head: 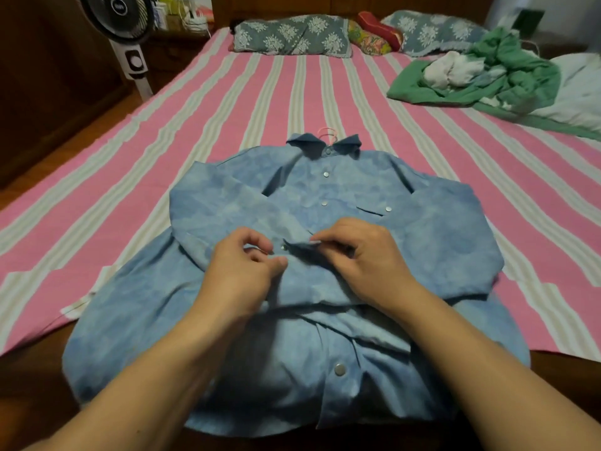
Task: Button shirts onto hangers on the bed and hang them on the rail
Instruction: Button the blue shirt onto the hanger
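Observation:
A light blue snap-button shirt (422, 236) lies face up on the pink striped bed (227, 102), collar pointing away from me. The pink hook of a hanger (327, 131) sticks out above the collar. The upper snaps look closed. My left hand (242, 271) pinches the left edge of the placket at mid-chest, beside a metal snap (283, 246). My right hand (364, 255) pinches the opposite placket edge, lifted a little off the shirt. A lower snap (340, 369) sits near the hem, where the front gapes open.
A green and white heap of clothes (481, 76) lies at the bed's far right. Patterned pillows (292, 35) line the headboard end. A standing fan (130, 37) is beside the bed at far left. Dark wooden floor borders the bed on the left.

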Tool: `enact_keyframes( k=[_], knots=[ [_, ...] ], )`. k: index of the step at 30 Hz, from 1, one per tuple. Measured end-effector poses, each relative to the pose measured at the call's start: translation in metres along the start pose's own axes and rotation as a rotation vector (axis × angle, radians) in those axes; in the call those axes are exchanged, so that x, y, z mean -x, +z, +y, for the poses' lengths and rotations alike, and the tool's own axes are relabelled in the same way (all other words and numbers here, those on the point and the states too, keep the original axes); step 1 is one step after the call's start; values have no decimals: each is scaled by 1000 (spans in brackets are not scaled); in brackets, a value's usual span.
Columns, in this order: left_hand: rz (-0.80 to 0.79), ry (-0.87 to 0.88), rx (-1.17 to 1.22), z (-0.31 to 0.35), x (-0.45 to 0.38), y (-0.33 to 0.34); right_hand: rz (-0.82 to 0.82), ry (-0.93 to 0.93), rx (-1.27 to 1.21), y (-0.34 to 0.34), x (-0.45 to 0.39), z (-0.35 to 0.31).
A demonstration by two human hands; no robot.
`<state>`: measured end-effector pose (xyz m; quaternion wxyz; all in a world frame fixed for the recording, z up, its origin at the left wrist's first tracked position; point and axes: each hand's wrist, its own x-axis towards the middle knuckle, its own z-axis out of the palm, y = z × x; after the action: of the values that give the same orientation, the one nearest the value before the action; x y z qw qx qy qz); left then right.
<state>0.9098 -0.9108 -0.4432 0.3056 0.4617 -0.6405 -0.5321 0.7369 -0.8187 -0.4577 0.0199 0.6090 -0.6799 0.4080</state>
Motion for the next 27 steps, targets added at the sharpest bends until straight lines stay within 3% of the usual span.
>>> enact_keyframes(
  k=[5,11,19,24,27],
  knots=[
    [-63,-32,98,1,5,-23,141,373,-146,9,-2,-8],
    [-15,-123,354,-20,27,-12,189,403,-233,23,4,-37],
    [-39,-39,218,-26,35,-17,41,146,-84,50,25,-54],
    [-132,-40,149,-27,42,-16,-23,398,-222,46,19,-51],
    [-95,-85,191,-29,41,-14,-120,538,-368,39,14,-48]
  ],
)
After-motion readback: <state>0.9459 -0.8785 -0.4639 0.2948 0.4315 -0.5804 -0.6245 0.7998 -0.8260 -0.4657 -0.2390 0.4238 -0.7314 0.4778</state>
